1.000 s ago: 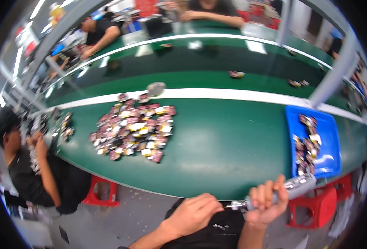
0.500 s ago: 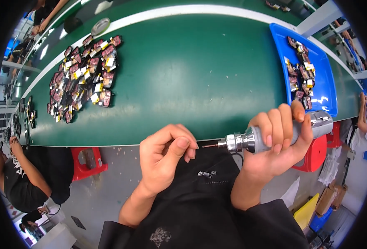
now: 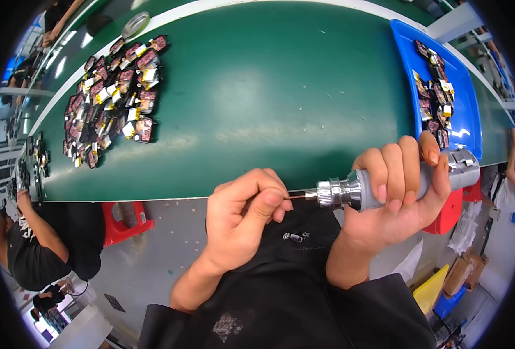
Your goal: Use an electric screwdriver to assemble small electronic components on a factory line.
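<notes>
My right hand is wrapped round a grey and silver electric screwdriver, held level above my lap near the table's front edge. Its thin bit points left. Thumb and fingers of my left hand are pinched together at the bit's tip. The fingers cover the tip, and whatever they may pinch there is hidden. Beyond, on the left of the green table, lies a spread of small black-cased electronic units with reddish boards and silver-yellow parts.
A blue tray at the right holds several similar units. A round metal dish stands behind the spread. Small pale scraps dot the table. Red stools stand below its edge. Another person sits at the left.
The screwdriver and both hands have shifted slightly right in the picture. The gap between the bit's tip and my left fingers has closed. The view has also shifted slightly.
</notes>
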Available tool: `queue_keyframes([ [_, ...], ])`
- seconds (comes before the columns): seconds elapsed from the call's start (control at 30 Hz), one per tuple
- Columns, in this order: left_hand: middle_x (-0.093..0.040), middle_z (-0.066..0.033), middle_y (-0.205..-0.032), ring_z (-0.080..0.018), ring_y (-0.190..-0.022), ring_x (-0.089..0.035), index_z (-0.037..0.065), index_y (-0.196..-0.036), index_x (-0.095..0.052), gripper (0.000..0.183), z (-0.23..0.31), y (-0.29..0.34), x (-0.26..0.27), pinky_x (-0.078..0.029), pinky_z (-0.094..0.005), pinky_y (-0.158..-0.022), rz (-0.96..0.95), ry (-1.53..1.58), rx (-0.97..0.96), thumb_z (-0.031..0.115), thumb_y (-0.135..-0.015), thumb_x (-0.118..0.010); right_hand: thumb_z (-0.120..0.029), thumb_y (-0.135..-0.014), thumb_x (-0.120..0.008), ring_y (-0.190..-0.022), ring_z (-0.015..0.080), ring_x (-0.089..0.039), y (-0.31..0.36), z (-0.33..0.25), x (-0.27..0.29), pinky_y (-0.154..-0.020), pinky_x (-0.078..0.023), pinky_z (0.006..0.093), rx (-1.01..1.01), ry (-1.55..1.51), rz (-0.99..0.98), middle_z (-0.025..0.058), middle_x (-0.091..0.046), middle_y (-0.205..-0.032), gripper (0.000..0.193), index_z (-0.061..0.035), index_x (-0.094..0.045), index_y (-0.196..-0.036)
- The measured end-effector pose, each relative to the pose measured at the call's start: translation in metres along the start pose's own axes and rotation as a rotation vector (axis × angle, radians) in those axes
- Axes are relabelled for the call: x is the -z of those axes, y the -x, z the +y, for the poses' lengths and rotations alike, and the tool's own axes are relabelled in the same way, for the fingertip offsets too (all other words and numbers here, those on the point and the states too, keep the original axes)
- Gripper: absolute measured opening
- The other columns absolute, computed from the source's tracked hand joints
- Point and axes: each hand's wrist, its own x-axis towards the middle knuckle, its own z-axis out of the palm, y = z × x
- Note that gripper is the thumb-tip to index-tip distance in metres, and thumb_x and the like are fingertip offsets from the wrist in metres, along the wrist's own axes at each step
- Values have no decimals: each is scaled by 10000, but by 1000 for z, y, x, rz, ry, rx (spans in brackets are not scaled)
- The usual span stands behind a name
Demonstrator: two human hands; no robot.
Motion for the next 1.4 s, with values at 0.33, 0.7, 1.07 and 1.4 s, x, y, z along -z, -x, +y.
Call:
queue_keyframes([
  [0.33, -537, -137, -714, -311, -629, -538, -27, -786, -557, 73, 8, 0, -6, -434, -383, -554, 25, -597, -316, -24, -812, -625, -116, -953, -440, -399, 79, -292, 4, 0, 2, -438, -313, 241, 38, -25, 88, -11, -319, -526, 109, -34, -430, -881],
  [0.7, -650, -159, -896, -293, -780, -629, -19, -998, -621, 149, 44, -50, 10, -502, -336, -662, -13, -1015, -414, 31, -861, -590, -171, -942, -457, -410, 68, -306, -10, -2, 15, -444, -315, 235, 65, 38, 251, -24, -336, -506, 128, -80, -459, -853],
  [1.07, -594, -184, -1055, -332, -990, -560, 9, -1040, -593, 370, 8, -322, 65, -514, -443, -767, 340, -1553, -329, 226, -751, -675, -148, -932, -488, -435, 47, -271, 7, 3, 35, -425, -284, 210, 12, -58, 407, -40, -268, -538, 100, -74, -447, -877],
  [1.4, -563, -249, -1183, -382, -1195, -458, -16, -1020, -679, 336, -27, -391, 107, -417, -400, -945, 375, -1786, -235, 152, -730, -657, -122, -894, -488, -479, 114, -336, 1, 1, 19, -520, -313, 268, -180, -46, 119, 8, -346, -536, 150, -1, -532, -817],
])
